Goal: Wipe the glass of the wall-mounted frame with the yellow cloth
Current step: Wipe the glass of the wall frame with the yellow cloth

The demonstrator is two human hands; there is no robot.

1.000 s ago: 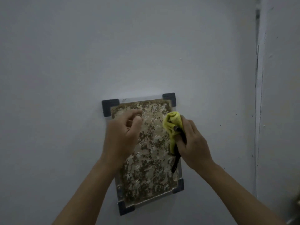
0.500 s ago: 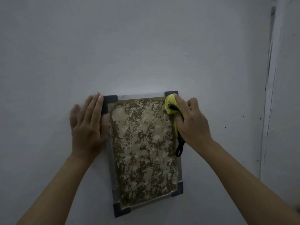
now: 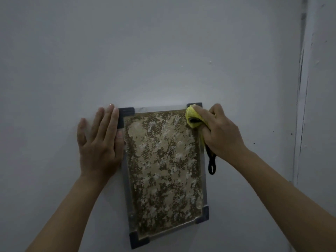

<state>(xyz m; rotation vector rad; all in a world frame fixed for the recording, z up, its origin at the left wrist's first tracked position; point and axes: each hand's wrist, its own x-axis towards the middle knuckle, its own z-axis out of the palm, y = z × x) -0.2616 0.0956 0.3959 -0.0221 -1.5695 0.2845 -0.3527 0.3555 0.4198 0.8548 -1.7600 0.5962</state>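
Hands flank a frame (image 3: pixel 164 176) mounted on a pale grey wall (image 3: pixel 163 51). It is a tall rectangle with dark corner caps and a clear glass front, and behind the glass sits a mottled brown and cream panel. It hangs slightly askew, its lower end drifting toward the right.

The left hand (image 3: pixel 99 142) lies flat against the wall just beside the frame's left edge, fingers (image 3: pixel 106 122) straight and close together, pointing up. The fingertip nearest the frame touches the top left corner cap, and the thumb side of the hand overlaps the clear margin of the glass along that edge. It grips nothing; the palm simply presses.

The right hand (image 3: pixel 221 134) is curled round the yellow cloth (image 3: pixel 193 116), bunched into a wad. The cloth bulges out past the index finger and thumb and is pressed against the glass at the top right corner, partly covering the dark cap there. Below the curled fingers a black loop (image 3: pixel 211 161) hangs from the cloth, dangling just outside the frame's right edge against the wall.

Both forearms reach up from the bottom of the view, bare. Well off beyond the right hand, a vertical seam with dark scuffs (image 3: pixel 300 88) runs down the wall.
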